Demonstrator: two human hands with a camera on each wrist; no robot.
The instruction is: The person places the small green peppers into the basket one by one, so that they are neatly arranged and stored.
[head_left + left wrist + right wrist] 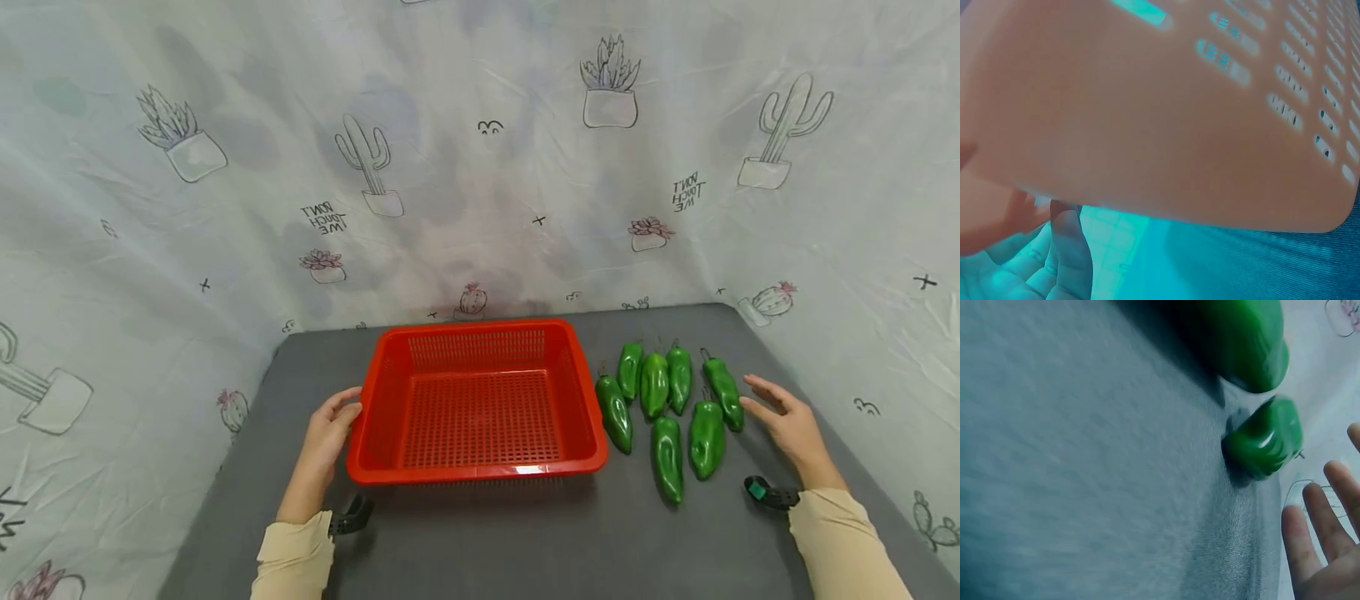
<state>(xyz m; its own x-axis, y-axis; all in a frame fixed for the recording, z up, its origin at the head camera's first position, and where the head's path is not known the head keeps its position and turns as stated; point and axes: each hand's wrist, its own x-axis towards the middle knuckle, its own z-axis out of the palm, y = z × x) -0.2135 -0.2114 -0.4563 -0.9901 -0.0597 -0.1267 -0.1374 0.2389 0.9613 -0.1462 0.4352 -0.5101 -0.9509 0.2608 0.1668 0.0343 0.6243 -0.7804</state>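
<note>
Pinching red perforated plastic basket: left hand. Right hand, fingers spread, just beside tapered green peppers; careless nudge could roll 1.

Dark grey table with a red basket beside seven green peppers

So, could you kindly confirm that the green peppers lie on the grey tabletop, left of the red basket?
Not quite: the side is wrong. The head view shows the green peppers on the grey tabletop, right of the red basket.
</note>
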